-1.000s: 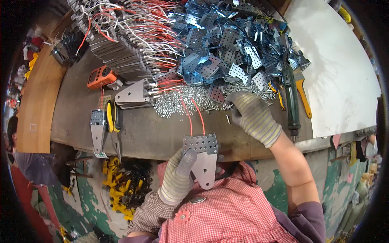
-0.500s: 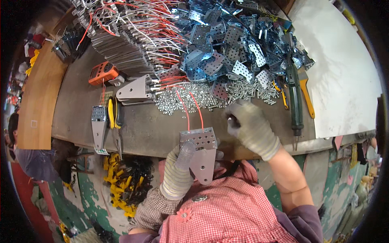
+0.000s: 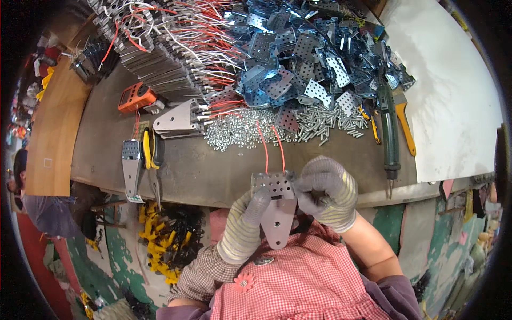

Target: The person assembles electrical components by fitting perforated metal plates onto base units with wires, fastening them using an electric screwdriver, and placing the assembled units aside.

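While left hand (image 3: 242, 226) grips metal plate (image 3: 280, 210) by left side, thumb on top, long axis runs 12 to 6 o'clock; right hand (image 3: 329, 192) just beside, fingers curled, plate at its 8 o'clock; whether holding anything, cannot tell.

At the centre of the frame, the left hand (image 3: 242, 224) and the right hand (image 3: 332, 192) wear matching knit work gloves: greyish over the fingers, pale and ringed with yellow stripes toward the cuffs. A brown-and-white checked sleeve cover (image 3: 200, 274) wraps the left forearm at lower left, its surface puckered. The right forearm (image 3: 373, 250) is bare below a plain purple sleeve (image 3: 392, 295) at lower right. Across the bottom centre spreads a red-and-white gingham apron (image 3: 298, 277) — gathered into a ruffle toward its lower right — with a coral-pink flower (image 3: 244, 283) and, above it, a small dark oval ornament (image 3: 263, 261), its details too small to tell.
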Demonstrator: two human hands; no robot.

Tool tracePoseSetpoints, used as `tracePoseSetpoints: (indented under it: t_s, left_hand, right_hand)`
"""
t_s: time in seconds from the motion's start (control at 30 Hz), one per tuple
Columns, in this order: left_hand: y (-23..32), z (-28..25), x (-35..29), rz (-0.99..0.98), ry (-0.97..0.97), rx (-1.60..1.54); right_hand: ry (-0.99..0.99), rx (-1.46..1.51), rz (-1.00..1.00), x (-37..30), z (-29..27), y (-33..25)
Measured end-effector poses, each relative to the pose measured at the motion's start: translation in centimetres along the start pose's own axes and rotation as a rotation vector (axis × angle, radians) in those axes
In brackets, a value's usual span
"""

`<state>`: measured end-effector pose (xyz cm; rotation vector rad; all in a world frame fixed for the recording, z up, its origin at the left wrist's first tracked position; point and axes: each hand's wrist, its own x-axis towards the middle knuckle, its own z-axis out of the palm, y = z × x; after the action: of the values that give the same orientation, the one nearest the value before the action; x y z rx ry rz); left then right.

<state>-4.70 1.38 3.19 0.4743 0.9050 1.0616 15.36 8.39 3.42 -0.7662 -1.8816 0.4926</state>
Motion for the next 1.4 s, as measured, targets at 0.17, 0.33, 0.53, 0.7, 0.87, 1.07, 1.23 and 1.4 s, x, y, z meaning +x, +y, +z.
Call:
tracePoseSetpoints:
  t_s: [0.17,0.33,0.53,0.7,0.87,1.07,1.23,1.4]
  left_hand:
    - [0.3,0.5,0.0,0.001,0.041,0.002]
    - [0.1,0.2,0.0,0.014,0.053,0.046]
    - [0.3,0.0,0.1,-0.003,-0.031,-0.005]
    - [-0.8,-0.5,0.4,0.051,-0.163,-0.026]
    - [-1.8,-1.0,0.3,0.003,-0.133,-0.018]
    - [-1.0,-0.1,-0.2,-0.068,-0.096,-0.026]
    - [-1.2,0.4,0.6,-0.042,-0.222,-0.129]
    - [-0.5,1.0,1.6,-0.051,-0.236,-0.245]
  right_hand:
    - [-0.076,0.194,0.204,-0.4,-0.3,-0.8]
    - [-0.060,0.008,-0.038,-0.4,-0.1,-0.3]
    - [-0.135,-0.003,0.120,0.4,-1.7,-1.3]
    - [-0.183,0.090,0.262,1.5,-2.5,-3.4]
    - [-0.263,0.001,-0.102,2.5,-0.2,-2.5]
    - [-0.288,0.082,-0.046,2.0,0.2,-2.3]
    - [-0.325,-0.041,-0.320,1.5,0.1,-0.8]
    - [-0.183,-0.117,-0.123,1.0,-0.8,-1.3]
